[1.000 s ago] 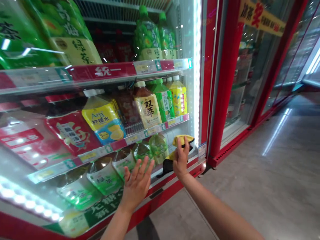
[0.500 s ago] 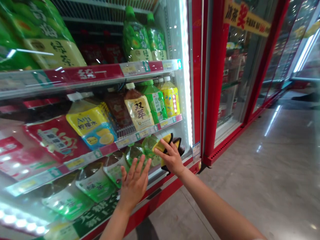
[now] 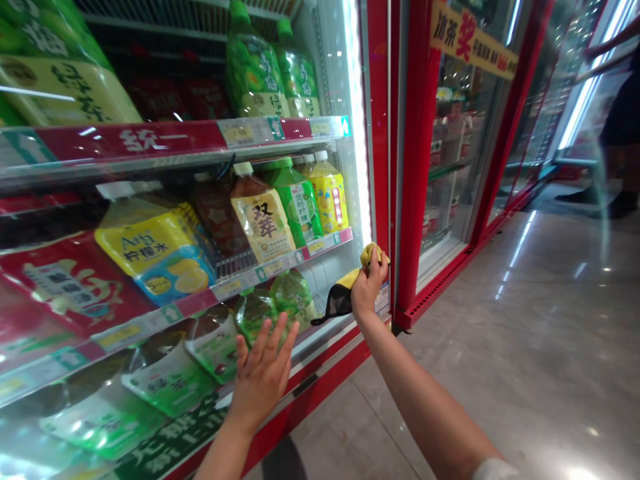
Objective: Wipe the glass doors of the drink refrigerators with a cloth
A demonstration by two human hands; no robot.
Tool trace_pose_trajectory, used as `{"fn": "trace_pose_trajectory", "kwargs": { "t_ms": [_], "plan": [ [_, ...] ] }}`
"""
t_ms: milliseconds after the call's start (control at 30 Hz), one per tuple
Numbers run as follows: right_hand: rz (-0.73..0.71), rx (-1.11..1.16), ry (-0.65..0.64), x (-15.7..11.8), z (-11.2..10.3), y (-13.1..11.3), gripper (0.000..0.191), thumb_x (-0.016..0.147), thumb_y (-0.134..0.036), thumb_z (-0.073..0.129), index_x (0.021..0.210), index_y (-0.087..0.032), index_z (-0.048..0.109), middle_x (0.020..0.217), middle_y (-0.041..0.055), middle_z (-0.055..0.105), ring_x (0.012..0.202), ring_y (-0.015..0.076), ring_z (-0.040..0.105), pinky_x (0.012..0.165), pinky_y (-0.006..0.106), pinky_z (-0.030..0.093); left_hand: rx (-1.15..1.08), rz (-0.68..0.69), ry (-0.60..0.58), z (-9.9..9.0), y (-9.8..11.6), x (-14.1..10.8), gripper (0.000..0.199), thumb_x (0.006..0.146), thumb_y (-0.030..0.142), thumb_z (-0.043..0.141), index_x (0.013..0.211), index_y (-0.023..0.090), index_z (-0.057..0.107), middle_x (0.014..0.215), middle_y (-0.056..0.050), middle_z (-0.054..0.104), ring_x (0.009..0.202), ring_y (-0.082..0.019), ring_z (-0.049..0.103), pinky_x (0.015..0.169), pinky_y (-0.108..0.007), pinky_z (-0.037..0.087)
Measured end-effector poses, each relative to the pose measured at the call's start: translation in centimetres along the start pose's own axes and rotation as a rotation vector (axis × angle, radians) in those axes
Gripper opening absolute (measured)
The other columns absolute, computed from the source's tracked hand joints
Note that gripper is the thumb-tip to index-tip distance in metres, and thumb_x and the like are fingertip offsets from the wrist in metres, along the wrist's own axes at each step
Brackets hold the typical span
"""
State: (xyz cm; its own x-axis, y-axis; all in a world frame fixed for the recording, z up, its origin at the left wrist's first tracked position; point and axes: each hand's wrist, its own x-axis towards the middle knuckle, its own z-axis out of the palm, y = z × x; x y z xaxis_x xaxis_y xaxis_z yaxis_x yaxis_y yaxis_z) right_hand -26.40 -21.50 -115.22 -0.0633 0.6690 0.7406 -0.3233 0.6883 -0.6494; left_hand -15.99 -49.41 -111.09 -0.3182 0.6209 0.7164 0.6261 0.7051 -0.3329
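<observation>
My right hand [image 3: 369,283] is closed around a yellow cloth [image 3: 346,283] with black edging, up against the right-hand frame of the drinks fridge. One dark corner of the cloth hangs down to the left, over the fridge's bottom right part. My left hand [image 3: 266,363] has its fingers spread, palm towards the fridge, in front of the lowest row of drinks. Closest to it are a green bottle [image 3: 254,312] and green tea bottles [image 3: 213,340]. Whether its palm touches the glass I cannot tell.
Shelves above hold a lemon drink bottle [image 3: 155,250], a cream-labelled bottle [image 3: 263,220] and large green bottles [image 3: 255,67]. A red-framed cabinet [image 3: 415,167] stands to the right, beside a shiny grey floor [image 3: 525,333]. Part of a person [image 3: 623,127] shows at the far right.
My right hand has moved right and up with the cloth, from above the lowest bottles to the fridge frame. The left hand stays spread. The view has shifted slightly right.
</observation>
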Motion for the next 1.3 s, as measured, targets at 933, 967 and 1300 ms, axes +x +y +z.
{"fn": "trace_pose_trajectory", "kwargs": {
  "t_ms": [933, 967, 1300],
  "plan": [
    [0.191, -0.068, -0.098, -7.7, -3.9, 4.1, 0.069, 0.101, -0.022, 0.018, 0.165, -0.020, -0.006, 0.167, 0.0220, 0.020, 0.155, 0.0306, 0.028, 0.118, 0.062, 0.033, -0.051, 0.027, -0.042, 0.3, -0.5, -1.6, 0.071, 0.094, 0.019, 0.059, 0.159, 0.030, 0.034, 0.161, -0.004, 0.041, 0.159, -0.018, 0.013, 0.131, -0.051, -0.003],
    [0.199, -0.061, -0.084, -7.5, -3.5, 3.7, 0.069, 0.101, -0.022, 0.016, 0.165, -0.021, -0.011, 0.168, 0.0218, 0.017, 0.155, 0.0303, 0.026, 0.119, 0.063, 0.031, -0.036, 0.036, -0.051, 0.2, -0.6, -1.8, 0.071, 0.094, 0.019, 0.059, 0.159, 0.029, 0.034, 0.160, -0.004, 0.042, 0.159, -0.018, 0.013, 0.131, -0.052, -0.003],
    [-0.718, -0.056, -0.588, -13.8, -4.6, -4.2, 0.064, 0.097, -0.024, 0.054, 0.155, -0.048, 0.039, 0.154, -0.0026, 0.053, 0.137, 0.0254, 0.050, 0.117, 0.045, 0.039, 0.081, 0.175, -0.187, -1.8, -3.6, -6.2, 0.076, 0.091, 0.018, 0.055, 0.161, 0.026, 0.029, 0.165, -0.001, 0.035, 0.160, -0.020, 0.009, 0.131, -0.051, -0.003]
  ]
}}
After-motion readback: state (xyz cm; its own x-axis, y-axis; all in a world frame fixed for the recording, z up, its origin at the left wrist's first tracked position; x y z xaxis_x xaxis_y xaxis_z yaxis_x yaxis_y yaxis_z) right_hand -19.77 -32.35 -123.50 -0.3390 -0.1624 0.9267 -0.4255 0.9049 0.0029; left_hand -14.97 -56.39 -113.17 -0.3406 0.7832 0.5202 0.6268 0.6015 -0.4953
